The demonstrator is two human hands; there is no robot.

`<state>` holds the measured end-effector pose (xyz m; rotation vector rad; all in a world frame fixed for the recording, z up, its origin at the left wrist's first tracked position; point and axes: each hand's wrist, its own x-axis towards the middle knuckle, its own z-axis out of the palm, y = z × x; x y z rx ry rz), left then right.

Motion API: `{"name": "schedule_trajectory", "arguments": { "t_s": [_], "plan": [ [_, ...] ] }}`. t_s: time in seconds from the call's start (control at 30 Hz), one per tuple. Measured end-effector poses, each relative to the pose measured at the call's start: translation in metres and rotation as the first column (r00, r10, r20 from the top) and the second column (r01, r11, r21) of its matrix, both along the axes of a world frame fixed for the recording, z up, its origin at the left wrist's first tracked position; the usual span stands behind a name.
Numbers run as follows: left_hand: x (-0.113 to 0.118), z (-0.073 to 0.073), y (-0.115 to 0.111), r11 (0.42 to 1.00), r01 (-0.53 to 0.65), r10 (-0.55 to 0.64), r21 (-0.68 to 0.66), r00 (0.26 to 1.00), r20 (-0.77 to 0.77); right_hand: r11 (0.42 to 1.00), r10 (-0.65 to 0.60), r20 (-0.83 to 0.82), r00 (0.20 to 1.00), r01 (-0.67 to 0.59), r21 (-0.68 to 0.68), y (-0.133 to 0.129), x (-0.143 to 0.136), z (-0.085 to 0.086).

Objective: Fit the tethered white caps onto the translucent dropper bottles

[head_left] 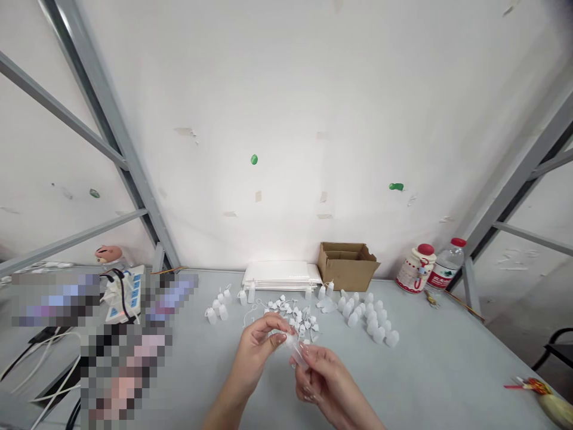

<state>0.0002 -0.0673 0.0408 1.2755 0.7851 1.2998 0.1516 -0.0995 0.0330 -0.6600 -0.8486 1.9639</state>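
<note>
Grey table (439,364), brown cardboard box (347,264), translucent white small bottles (371,316), red-capped water bottle (445,264), green wall dot (253,159).

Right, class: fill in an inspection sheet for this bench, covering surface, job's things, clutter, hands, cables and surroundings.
Surface: grey table.
Job's things: small clear bottle held between both hands; rows of white bottles; heap of small caps.
Clutter: cardboard box, flat white stack, water bottle, red-capped jar.
Hands: left hand and right hand both grip the bottle.
Cables: power strip with leads, left.
Surroundings: white wall, grey frame.
</note>
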Motion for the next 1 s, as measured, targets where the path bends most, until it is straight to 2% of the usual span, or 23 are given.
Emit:
{"name": "schedule_trajectory", "arguments": {
  "t_s": [0.07, 0.13, 0.2, 0.3, 0.37, 0.47, 0.57, 0.63, 0.87, 1.0],
  "plan": [
    [-0.003, -0.001, 0.001, 0.998, 0.057, -0.057, 0.016, 0.998, 0.007, 0.969, 0.175, -0.183, 0.967, -0.202, -0.14, 0.0, 0.001, -0.002],
    [-0.003, -0.002, 0.002, 0.997, 0.077, -0.077, -0.002, 0.997, 0.008, 0.94, 0.226, -0.26, 0.939, -0.28, -0.196, 0.0, 0.0, -0.005],
    [-0.001, -0.004, 0.002, 0.995, 0.052, -0.051, -0.088, 0.999, 0.009, 0.965, 0.158, -0.225, 0.961, -0.199, -0.171, -0.001, -0.003, -0.007],
    [0.003, -0.004, 0.0, 0.967, -0.01, 0.023, -0.256, 0.999, 0.048, 0.998, -0.025, -0.082, 0.996, 0.02, -0.058, -0.001, -0.006, -0.007],
    [0.004, -0.002, -0.001, 0.942, -0.015, 0.058, -0.335, 0.991, 0.12, 0.989, -0.15, 0.013, 0.989, 0.149, 0.01, 0.0, -0.006, -0.005],
    [0.003, 0.001, -0.004, 0.906, 0.049, 0.086, -0.421, 0.951, 0.295, 0.952, -0.298, 0.126, 0.946, 0.286, 0.106, 0.001, -0.004, -0.002],
    [0.0, 0.006, -0.006, 0.866, 0.113, 0.151, -0.486, 0.869, 0.472, 0.922, -0.37, 0.217, 0.903, 0.327, 0.21, 0.001, -0.002, 0.0],
    [0.001, 0.008, -0.008, 0.847, 0.115, 0.216, -0.519, 0.818, 0.533, 0.909, -0.393, 0.252, 0.884, 0.332, 0.252, 0.0, -0.003, 0.0],
    [0.015, 0.011, -0.014, 0.769, 0.066, 0.372, -0.635, 0.762, 0.53, 0.88, -0.432, 0.277, 0.859, 0.333, 0.339, -0.002, -0.009, -0.008],
    [0.015, 0.015, -0.015, 0.759, 0.032, 0.416, -0.651, 0.745, 0.522, 0.866, -0.462, 0.327, 0.824, 0.34, 0.367, -0.005, -0.008, -0.007]
  ]
}}
